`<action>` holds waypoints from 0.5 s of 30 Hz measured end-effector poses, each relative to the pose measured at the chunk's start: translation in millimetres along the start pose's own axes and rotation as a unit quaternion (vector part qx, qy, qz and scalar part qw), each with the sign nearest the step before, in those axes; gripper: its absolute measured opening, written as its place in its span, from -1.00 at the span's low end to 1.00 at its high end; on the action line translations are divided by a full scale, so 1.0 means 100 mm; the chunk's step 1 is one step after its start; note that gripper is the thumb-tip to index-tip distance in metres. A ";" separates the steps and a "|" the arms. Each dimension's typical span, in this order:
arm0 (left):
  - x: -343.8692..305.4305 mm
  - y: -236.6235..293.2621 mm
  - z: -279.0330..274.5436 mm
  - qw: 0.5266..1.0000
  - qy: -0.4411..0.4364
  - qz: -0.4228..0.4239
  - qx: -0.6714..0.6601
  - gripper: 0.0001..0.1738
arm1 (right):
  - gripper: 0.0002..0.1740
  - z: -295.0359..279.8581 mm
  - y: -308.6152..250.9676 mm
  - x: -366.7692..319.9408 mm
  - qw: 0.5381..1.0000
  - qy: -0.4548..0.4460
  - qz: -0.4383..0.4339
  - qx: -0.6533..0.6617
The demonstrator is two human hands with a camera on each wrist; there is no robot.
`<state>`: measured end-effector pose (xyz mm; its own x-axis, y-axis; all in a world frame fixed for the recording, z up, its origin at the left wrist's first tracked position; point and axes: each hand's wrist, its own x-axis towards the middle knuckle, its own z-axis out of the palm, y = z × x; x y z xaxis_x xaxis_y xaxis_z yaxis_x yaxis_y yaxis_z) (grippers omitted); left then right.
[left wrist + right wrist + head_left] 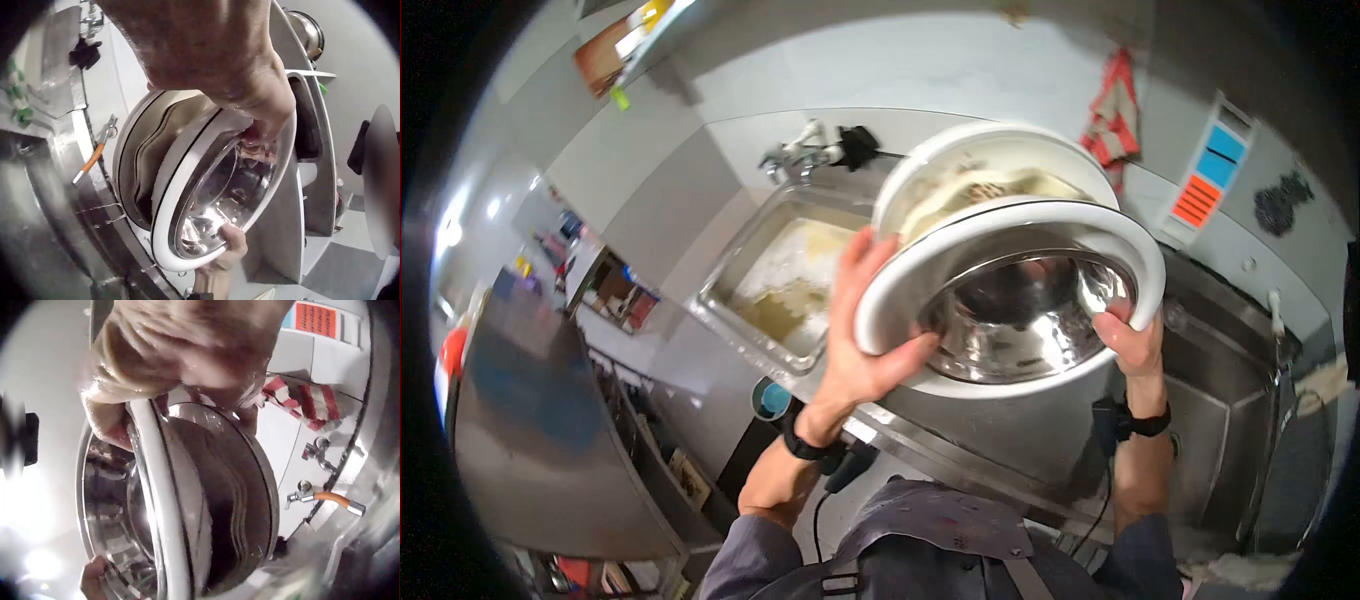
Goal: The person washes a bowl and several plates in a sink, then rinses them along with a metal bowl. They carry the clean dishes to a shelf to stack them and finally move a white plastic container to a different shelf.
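Note:
Both hands hold up a tilted stack of bowls above the counter. In front is a shiny steel bowl (1025, 320), nested in a white bowl (1135, 240) with a dark line near its rim. Behind leans a wider white dish (920, 165) with wavy-edged pieces between. My left hand (862, 340) grips the left side, thumb over the rim onto the steel. On the right side my right hand (1135, 340) grips with its thumb inside the rim; its fingers reach behind the front bowl in the right wrist view. Wet skin shows on the right hand (181, 362).
At left is a sink (775, 360) holding foamy, cloudy water, with a tap (805, 150) and black cloth (858, 147) behind. Another steel basin (1200, 430) lies at right. A red-striped towel (1113, 120) hangs on the wall. An orange-spouted tap (334, 501) juts from the wall.

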<state>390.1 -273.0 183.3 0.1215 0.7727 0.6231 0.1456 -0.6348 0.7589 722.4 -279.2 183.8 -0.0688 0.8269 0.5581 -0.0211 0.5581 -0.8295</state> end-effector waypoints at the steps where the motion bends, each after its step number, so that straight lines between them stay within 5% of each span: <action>1: -0.06 -0.08 0.01 0.999 0.000 -0.032 -0.020 0.06 | -0.06 -0.02 0.06 -0.02 0.998 -0.012 0.052 0.021; 2: -0.14 -0.14 0.03 0.994 0.009 -0.103 -0.038 0.07 | -0.27 -0.05 0.10 -0.04 0.987 -0.019 0.158 -0.003; 3: -0.22 -0.23 0.04 0.983 0.018 -0.172 -0.060 0.08 | -0.45 0.02 0.26 -0.05 0.993 -0.002 0.120 0.003; 7: -0.55 -0.57 0.04 0.935 0.056 -0.313 -0.156 -0.29 | -0.54 0.23 0.81 -0.16 0.966 -0.014 0.233 0.110; 15: -1.09 -0.58 -0.27 0.872 0.139 -0.397 -0.250 -0.42 | -0.52 0.71 1.19 -0.30 0.915 -0.094 0.364 0.148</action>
<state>342.2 -320.3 75.9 -0.0755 0.9829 -0.1681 -0.3797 0.1276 0.9163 650.9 -242.1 66.6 -0.3409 0.9302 -0.1359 -0.1683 -0.2026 -0.9647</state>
